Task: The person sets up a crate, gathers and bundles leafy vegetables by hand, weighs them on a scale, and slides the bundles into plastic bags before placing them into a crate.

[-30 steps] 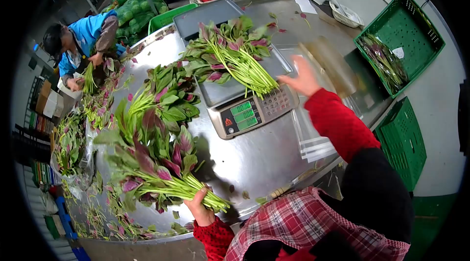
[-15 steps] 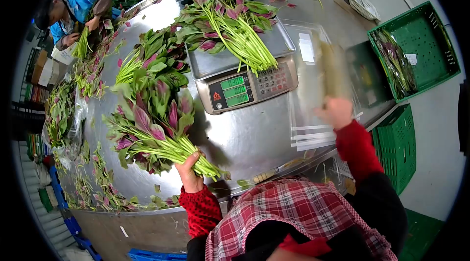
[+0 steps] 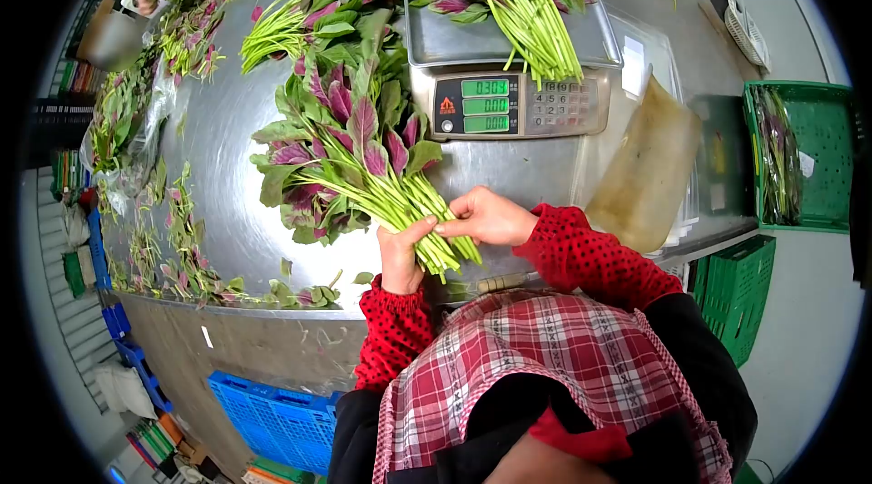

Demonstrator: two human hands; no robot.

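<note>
A bunch of red-and-green leafy stems (image 3: 363,157) slants over the steel table, its cut ends toward me. My left hand (image 3: 401,254) is wrapped round the stems near their lower ends. My right hand (image 3: 488,218) is closed in a pinch at the right side of the same stems, its fingertips meeting my left thumb. Behind them, a second bunch (image 3: 531,21) lies on the tray of a weighing scale (image 3: 518,104) with lit green displays. Another leafy bunch (image 3: 282,25) rests on the table left of the scale.
A yellowish translucent sheet (image 3: 647,171) lies over clear bags right of the scale. A green crate (image 3: 822,166) holds a bagged bunch. Loose leaves (image 3: 186,248) litter the table's left side. A co-worker's hand (image 3: 145,3) is at the upper left. A wooden handle (image 3: 502,282) lies at the near edge.
My right hand has moved left from the sheet to the held stems. The sheet now lies still, tilted on the bags. The view has shifted, bringing the scale higher in the frame.
</note>
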